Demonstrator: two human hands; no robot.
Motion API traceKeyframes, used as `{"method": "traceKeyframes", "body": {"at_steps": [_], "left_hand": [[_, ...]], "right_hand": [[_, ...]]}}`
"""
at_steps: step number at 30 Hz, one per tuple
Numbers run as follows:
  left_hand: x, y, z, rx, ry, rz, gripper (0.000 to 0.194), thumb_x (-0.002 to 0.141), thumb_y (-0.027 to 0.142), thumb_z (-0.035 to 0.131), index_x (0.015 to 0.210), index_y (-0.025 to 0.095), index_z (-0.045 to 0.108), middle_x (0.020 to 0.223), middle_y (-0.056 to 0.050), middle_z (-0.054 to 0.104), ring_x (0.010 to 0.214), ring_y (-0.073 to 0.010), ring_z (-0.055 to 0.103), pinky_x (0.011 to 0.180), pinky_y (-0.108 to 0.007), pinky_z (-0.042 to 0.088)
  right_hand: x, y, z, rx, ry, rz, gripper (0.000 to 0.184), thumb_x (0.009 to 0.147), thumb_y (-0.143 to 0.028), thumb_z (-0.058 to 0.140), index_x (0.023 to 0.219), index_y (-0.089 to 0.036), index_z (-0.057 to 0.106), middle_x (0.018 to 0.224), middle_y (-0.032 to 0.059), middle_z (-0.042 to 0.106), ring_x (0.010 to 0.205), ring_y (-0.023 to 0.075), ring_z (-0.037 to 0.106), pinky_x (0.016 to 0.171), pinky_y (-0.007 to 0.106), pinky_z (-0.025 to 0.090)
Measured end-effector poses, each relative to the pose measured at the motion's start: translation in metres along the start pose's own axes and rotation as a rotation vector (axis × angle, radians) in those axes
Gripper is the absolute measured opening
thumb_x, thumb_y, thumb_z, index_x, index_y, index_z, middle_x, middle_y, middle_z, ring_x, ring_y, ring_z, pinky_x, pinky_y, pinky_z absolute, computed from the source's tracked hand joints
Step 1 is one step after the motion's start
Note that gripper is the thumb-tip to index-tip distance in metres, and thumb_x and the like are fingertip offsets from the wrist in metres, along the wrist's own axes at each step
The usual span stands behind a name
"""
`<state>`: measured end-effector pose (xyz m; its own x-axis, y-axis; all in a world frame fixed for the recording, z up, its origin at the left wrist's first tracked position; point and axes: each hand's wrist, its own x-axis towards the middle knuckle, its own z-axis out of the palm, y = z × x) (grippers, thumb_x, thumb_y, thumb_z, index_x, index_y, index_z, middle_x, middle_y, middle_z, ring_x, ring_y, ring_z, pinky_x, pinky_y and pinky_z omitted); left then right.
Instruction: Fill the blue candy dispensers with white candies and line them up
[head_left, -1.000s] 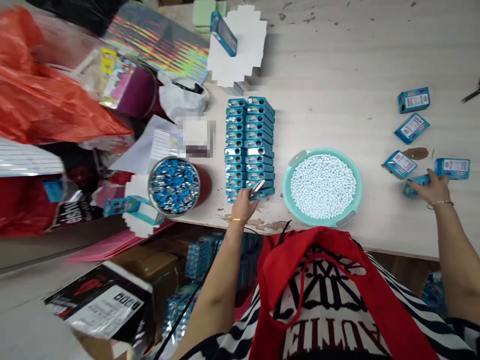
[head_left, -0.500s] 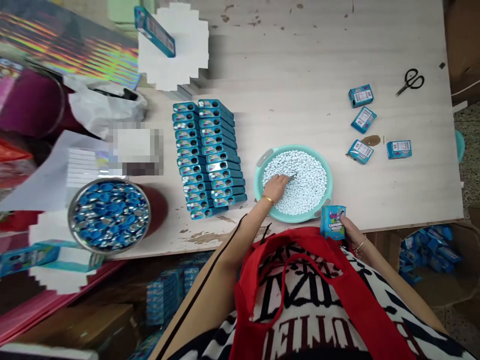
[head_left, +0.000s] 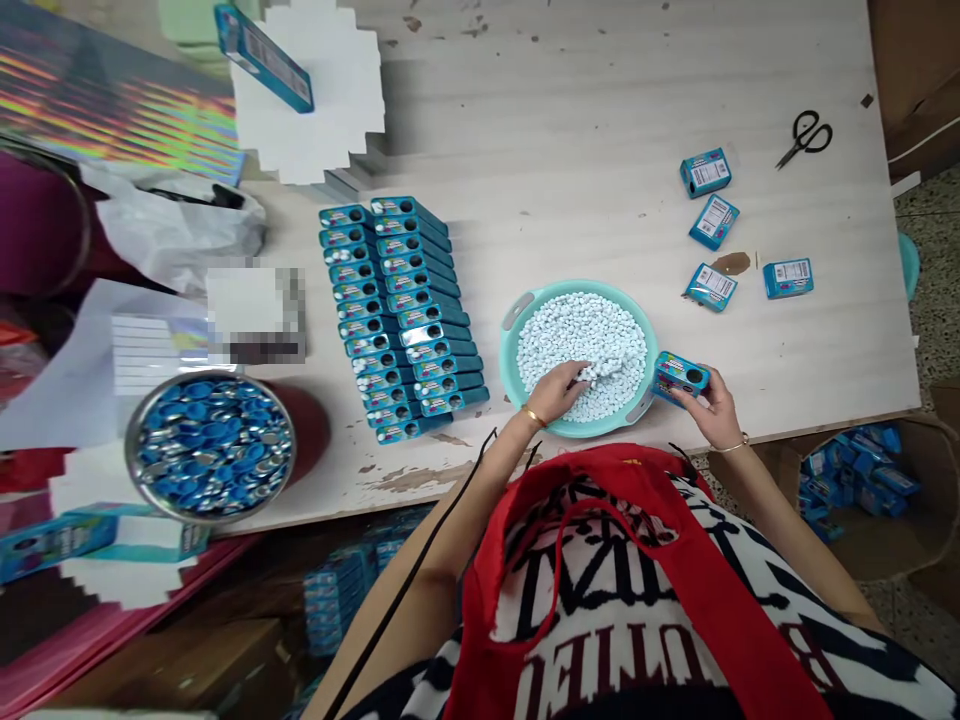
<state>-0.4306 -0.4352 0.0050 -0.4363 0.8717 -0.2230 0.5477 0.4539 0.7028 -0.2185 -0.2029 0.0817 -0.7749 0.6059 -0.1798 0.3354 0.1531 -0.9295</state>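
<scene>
In the head view, my left hand [head_left: 556, 392] is closed over a round turquoise basin [head_left: 509, 350] full of small white candies [head_left: 559, 325]. It grips a scoop [head_left: 604, 370] heaped with these candies, which hide most of the tool. At the basin's right rim, my right hand [head_left: 716, 408] is wrapped round a small blue candy box [head_left: 681, 376], tilted so that the dark round hole in its end shows. Two columns of similar blue boxes [head_left: 427, 335] stand left of the basin, dark holes facing up; white candies show at several of them.
A metal-rimmed pot [head_left: 135, 470] of blue and silver caps stands at the left. Several blue boxes [head_left: 714, 222] and black scissors [head_left: 806, 138] lie at the right. White card stacks [head_left: 337, 90] are at the back left. A carton [head_left: 885, 540] of blue boxes sits below the table edge.
My right hand has raised the box from the table's front edge to the basin rim and tipped its holed end into view. My left hand has lifted a heap of candies.
</scene>
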Motion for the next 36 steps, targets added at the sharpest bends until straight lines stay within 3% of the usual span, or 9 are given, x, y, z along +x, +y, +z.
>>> {"method": "traceKeyframes", "body": {"at_steps": [4,9,15,21,24,27,30,33,36], "left_hand": [[-0.018,0.030,-0.055,-0.016,0.053,0.134,0.037,0.100,0.040,0.045,0.127,0.018,0.057,0.110,-0.010,0.067,0.103,-0.0214,0.062,0.094,-0.036,0.050],[-0.022,0.075,-0.103,0.103,-0.062,0.166,0.036,0.101,0.037,0.041,0.127,0.020,0.057,0.108,-0.009,0.067,0.101,-0.0213,0.062,0.094,-0.036,0.050],[-0.017,0.112,-0.114,0.386,-0.189,0.067,0.028,0.095,0.026,0.047,0.120,0.019,0.059,0.105,-0.009,0.066,0.098,-0.0246,0.064,0.081,-0.035,0.052],[-0.022,0.169,-0.110,0.597,-0.183,-0.078,0.026,0.096,0.013,0.041,0.116,0.017,0.057,0.087,-0.008,0.064,0.082,-0.0242,0.065,0.070,-0.033,0.048],[-0.025,0.181,-0.110,0.612,-0.160,-0.081,0.023,0.097,0.013,0.039,0.105,0.016,0.060,0.083,-0.009,0.062,0.084,-0.0251,0.064,0.070,-0.033,0.048],[-0.033,0.158,-0.111,0.594,-0.098,-0.139,0.021,0.098,0.017,0.040,0.104,0.017,0.061,0.090,-0.010,0.062,0.089,-0.0264,0.063,0.072,-0.035,0.049],[-0.042,0.102,-0.098,0.543,-0.057,-0.265,0.020,0.097,0.020,0.044,0.108,0.016,0.060,0.103,-0.013,0.062,0.095,-0.0277,0.063,0.075,-0.037,0.050],[-0.041,0.047,-0.062,0.389,-0.162,-0.384,0.021,0.093,0.009,0.042,0.102,0.014,0.061,0.107,-0.016,0.061,0.098,-0.0286,0.063,0.078,-0.038,0.051],[-0.022,0.023,-0.012,0.232,-0.183,-0.395,0.028,0.089,0.001,0.040,0.104,0.012,0.062,0.111,-0.017,0.062,0.100,-0.0266,0.063,0.083,-0.038,0.052]], "right_hand": [[0.013,-0.008,0.010,-0.352,-0.062,-0.243,0.041,0.090,-0.042,0.065,0.126,-0.025,0.058,0.118,0.0088,0.067,0.109,0.0268,0.064,0.096,0.041,0.054],[0.026,-0.012,0.036,-0.559,-0.184,-0.374,0.041,0.093,-0.033,0.056,0.133,-0.024,0.055,0.120,0.0113,0.067,0.110,0.0309,0.062,0.094,0.045,0.054],[0.028,-0.011,0.055,-0.629,-0.284,-0.469,0.046,0.089,-0.021,0.057,0.135,-0.024,0.055,0.118,0.0100,0.066,0.109,0.0302,0.060,0.095,0.045,0.053],[0.030,-0.002,0.061,-0.589,-0.316,-0.549,0.044,0.089,-0.019,0.056,0.133,-0.022,0.056,0.118,0.0111,0.066,0.109,0.0291,0.060,0.095,0.045,0.053],[0.034,0.005,0.062,-0.539,-0.338,-0.577,0.043,0.090,-0.022,0.055,0.133,-0.021,0.055,0.121,0.0124,0.066,0.112,0.0296,0.060,0.097,0.047,0.053],[0.040,0.009,0.060,-0.486,-0.321,-0.545,0.040,0.091,-0.025,0.054,0.132,-0.023,0.055,0.122,0.0116,0.066,0.115,0.0295,0.061,0.098,0.047,0.053],[0.048,0.010,0.056,-0.371,-0.238,-0.465,0.037,0.092,-0.034,0.059,0.127,-0.024,0.057,0.120,0.0113,0.067,0.112,0.0289,0.063,0.098,0.046,0.053],[0.059,0.009,0.054,-0.225,-0.161,-0.349,0.040,0.087,-0.042,0.067,0.121,-0.023,0.058,0.116,0.0087,0.067,0.107,0.0260,0.064,0.098,0.043,0.052],[0.068,0.007,0.056,-0.091,-0.096,-0.197,0.045,0.082,-0.045,0.072,0.118,-0.022,0.056,0.109,0.0043,0.065,0.099,0.0211,0.063,0.094,0.037,0.053]]}}
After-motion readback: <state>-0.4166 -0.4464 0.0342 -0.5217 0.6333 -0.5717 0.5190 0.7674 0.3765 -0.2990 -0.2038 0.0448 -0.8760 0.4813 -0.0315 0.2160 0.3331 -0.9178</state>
